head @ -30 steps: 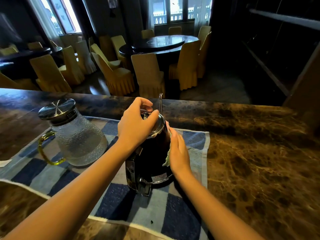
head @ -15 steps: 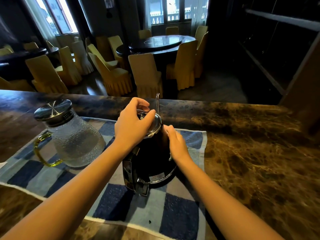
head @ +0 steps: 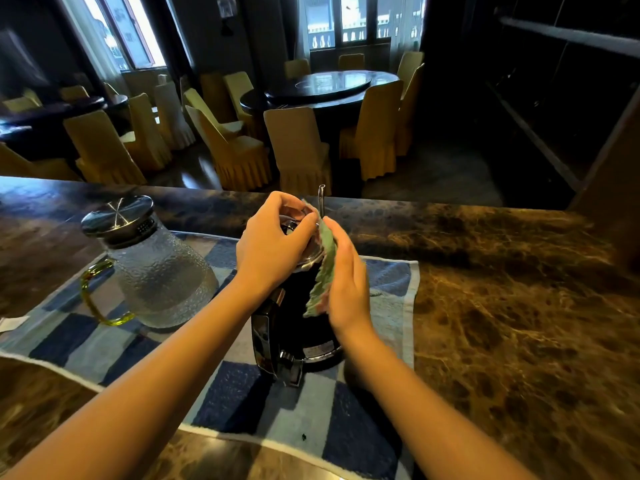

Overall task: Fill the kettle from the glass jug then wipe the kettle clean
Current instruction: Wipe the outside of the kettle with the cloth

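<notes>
On the marbled worktop (head: pixel 519 306), a blue-checked towel (head: pixel 242 393) lies under both vessels. The dark kettle (head: pixel 291 327) stands upright near the towel's middle. The glass jug (head: pixel 162 271) stands apart to its left, capped with a metal lid (head: pixel 117 214).

The left hand (head: pixel 273 251) sits on top of the kettle, its fingers (head: pixel 287 206) curled over the kettle lid (head: pixel 311 252) and gripping it. The right hand (head: pixel 348 282) lies flat along the kettle's right flank. Its fingers are nearly straight and press a green cloth (head: pixel 323 271) against the wall and lid rim. I judge this to be the wiping step.

The main risk is sideways force. The right hand pushes toward the left, and if the left hand loosens, the kettle could rock or skid on the soft towel. If it holds water, a tilt would send some out at the spout or lid. A hard press on the lid could also pop it open. A thin clear tube (head: pixel 321 199) stands just behind the lid, and a wider sweep of the cloth could catch it. The left forearm passes near the jug, so a sudden pull back could knock it.

A pale plate (head: pixel 317 351) low on the kettle's base carries marks too small to read. A white scrap (head: pixel 10 322) at the left edge shows no legible text. No brand is readable anywhere.
</notes>
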Motion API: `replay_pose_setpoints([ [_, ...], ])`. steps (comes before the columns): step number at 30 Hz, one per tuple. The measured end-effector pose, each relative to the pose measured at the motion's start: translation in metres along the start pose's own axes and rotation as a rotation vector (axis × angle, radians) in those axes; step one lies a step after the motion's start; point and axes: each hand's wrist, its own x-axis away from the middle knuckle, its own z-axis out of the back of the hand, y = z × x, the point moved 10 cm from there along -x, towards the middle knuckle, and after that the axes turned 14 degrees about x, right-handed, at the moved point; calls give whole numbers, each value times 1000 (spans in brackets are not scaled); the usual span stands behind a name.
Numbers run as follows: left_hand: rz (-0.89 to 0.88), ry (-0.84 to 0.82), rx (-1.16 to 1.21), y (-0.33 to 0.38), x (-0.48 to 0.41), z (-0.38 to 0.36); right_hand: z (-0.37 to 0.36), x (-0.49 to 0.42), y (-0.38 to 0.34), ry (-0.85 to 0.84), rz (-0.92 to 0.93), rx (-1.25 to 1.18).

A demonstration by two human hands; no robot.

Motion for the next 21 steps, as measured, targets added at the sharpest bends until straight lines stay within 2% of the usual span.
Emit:
replay_pose_setpoints([
  [2,6,-5,1,0,0,0,2,-11,23,-26,-52,109],
  [5,5,-15,-8,-1,0,-1,8,8,60,23,-171,186],
  [9,14,-14,-16,-2,0,-1,0,68,54,47,-172,282],
  [11,13,-12,-18,-1,0,-1,-5,75,29,12,-104,248],
  [14,19,-12,-24,-1,0,-1,0,35,8,-2,-9,81],
  [16,13,-12,-18,0,0,0,4,1,13,8,-35,26],
  [21,27,-18,-9,-3,0,-1,8,6,68,31,-223,191],
])
